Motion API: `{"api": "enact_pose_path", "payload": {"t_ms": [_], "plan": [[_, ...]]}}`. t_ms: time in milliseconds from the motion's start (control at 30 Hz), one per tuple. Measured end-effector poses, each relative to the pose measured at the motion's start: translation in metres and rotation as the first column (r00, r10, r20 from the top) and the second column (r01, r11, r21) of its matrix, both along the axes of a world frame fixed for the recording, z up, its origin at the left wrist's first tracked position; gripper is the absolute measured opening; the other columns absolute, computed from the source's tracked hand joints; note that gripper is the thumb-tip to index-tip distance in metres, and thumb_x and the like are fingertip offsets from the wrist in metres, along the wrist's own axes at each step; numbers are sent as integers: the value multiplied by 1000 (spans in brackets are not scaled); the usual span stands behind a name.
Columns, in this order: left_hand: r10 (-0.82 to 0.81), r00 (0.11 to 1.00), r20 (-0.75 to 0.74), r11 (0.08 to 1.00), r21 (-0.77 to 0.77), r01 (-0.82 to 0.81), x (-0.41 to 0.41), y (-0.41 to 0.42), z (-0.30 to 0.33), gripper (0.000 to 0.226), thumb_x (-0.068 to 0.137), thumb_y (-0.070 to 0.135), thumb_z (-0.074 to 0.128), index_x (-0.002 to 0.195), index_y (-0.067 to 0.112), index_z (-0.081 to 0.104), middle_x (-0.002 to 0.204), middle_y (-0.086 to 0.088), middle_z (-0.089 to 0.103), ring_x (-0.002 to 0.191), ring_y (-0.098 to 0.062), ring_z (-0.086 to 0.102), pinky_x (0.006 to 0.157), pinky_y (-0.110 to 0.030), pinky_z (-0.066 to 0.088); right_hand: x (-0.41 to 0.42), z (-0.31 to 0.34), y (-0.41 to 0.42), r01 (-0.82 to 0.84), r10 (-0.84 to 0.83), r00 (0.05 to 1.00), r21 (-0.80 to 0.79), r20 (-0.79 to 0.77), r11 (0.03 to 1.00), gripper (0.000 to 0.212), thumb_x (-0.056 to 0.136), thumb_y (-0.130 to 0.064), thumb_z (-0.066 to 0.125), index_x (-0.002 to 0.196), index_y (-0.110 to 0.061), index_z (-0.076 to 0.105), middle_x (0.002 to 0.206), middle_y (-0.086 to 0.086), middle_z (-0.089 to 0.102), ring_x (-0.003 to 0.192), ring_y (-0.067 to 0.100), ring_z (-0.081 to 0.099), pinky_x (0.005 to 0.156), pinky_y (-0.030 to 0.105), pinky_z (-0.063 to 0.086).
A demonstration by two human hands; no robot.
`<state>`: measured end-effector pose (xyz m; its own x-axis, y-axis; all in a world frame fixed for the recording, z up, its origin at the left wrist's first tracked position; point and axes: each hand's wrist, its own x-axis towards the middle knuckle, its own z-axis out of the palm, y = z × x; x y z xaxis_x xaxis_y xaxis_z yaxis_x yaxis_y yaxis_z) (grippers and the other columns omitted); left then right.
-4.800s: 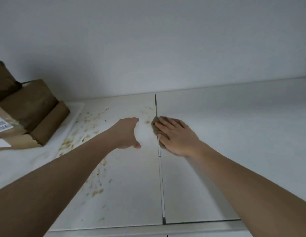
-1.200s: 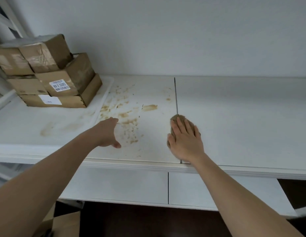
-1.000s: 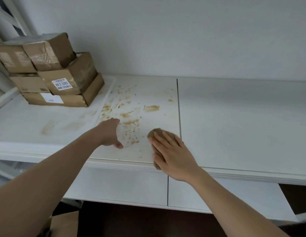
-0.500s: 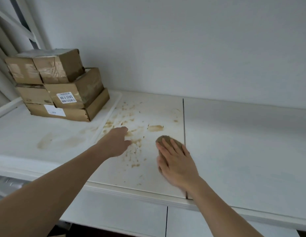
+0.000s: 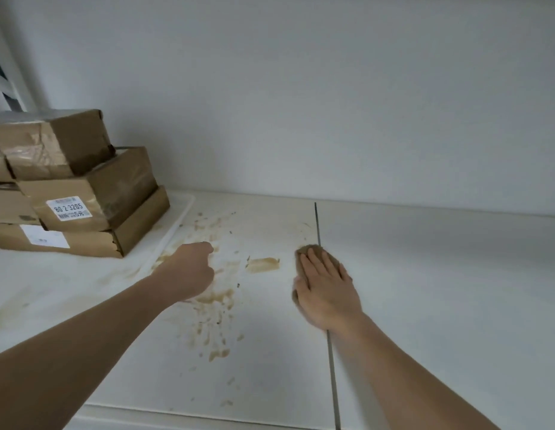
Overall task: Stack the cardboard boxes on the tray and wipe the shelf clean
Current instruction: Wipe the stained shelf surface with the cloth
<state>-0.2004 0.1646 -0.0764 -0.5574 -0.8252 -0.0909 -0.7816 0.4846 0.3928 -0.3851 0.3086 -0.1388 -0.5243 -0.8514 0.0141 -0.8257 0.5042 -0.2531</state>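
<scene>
My right hand [image 5: 327,290] lies flat with fingers straight, pressing a brown cloth [image 5: 313,254] onto the white shelf [image 5: 440,290]; the cloth's far edge peeks out beyond my fingertips, right beside the dark seam [image 5: 317,225] between the shelf panels. My left hand [image 5: 191,271] hangs over the shelf well apart from my right, fingers loosely curled, holding nothing. Between my hands sits a tan smear [image 5: 263,264], and more brown stains [image 5: 212,318] spread under and nearer than my left hand. Farther off, to the left of my left hand, the cardboard boxes [image 5: 83,187] stand stacked on the white tray [image 5: 180,212], its rim running toward my left hand.
</scene>
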Motion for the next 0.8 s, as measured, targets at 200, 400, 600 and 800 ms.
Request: {"api": "enact_pose_path", "payload": {"t_ms": [200,400,600,800], "plan": [[-7,998,-65,1000,6,8,-30,-3,-6,48,93,4,42,139,18,42,147,-2,37,124,-20,45,87,-23,36,19,-4,17,-292,294,955,43,-48,955,54,103,-41,12,155,-29,1,159,-19,-11,145,0,-15,120,29,-10],[-64,992,-112,998,3,65,-34,-3,-5,51,92,3,41,140,21,41,151,2,31,131,-15,40,100,-23,35,-59,-3,24,149,-143,986,71,-82,986,56,102,-40,10,155,-23,1,162,-8,-8,148,8,-10,120,33,-6],[-71,988,-140,997,-33,67,-38,7,-14,53,89,1,41,138,21,43,148,5,36,128,-14,42,91,-19,32,-19,0,-41,-12,13,999,11,-30,1000,58,102,-38,15,156,-21,5,163,-8,-2,149,11,-6,120,33,-7],[-148,985,-89,989,-44,145,-49,6,-7,56,88,0,43,141,19,40,149,3,34,131,-15,40,100,-23,34,-17,1,-7,-241,241,970,46,-7,969,52,105,-39,13,155,-29,4,161,-16,-5,147,2,-10,120,29,-9]]}}
